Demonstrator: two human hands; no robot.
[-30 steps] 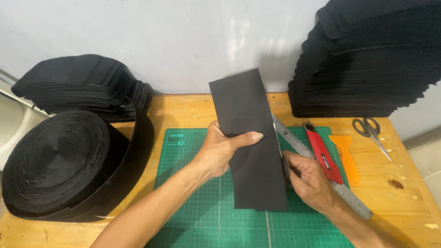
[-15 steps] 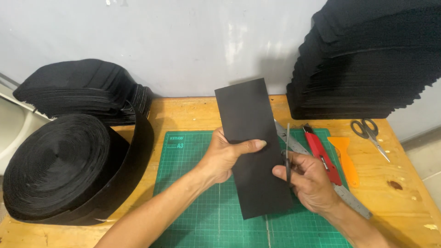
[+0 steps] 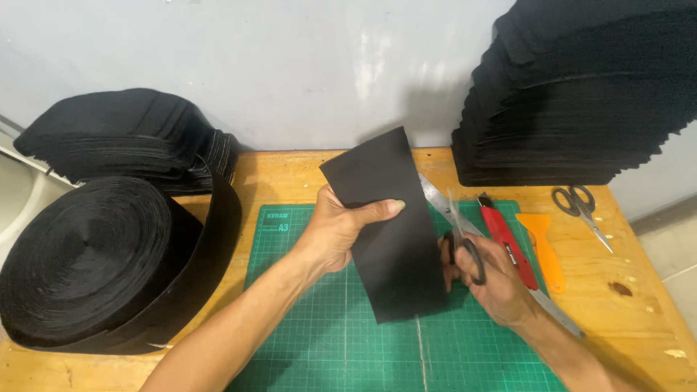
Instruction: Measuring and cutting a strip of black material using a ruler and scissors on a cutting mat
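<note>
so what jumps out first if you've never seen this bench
The black fabric strip held up over the green cutting mat at centre, pinched by the left hand while the right hand works black-handled scissors at its edge. Next, the big black fabric roll at left and the tall stack of cut black pieces at back right.

Wooden table, green cutting mat, black roll
</note>
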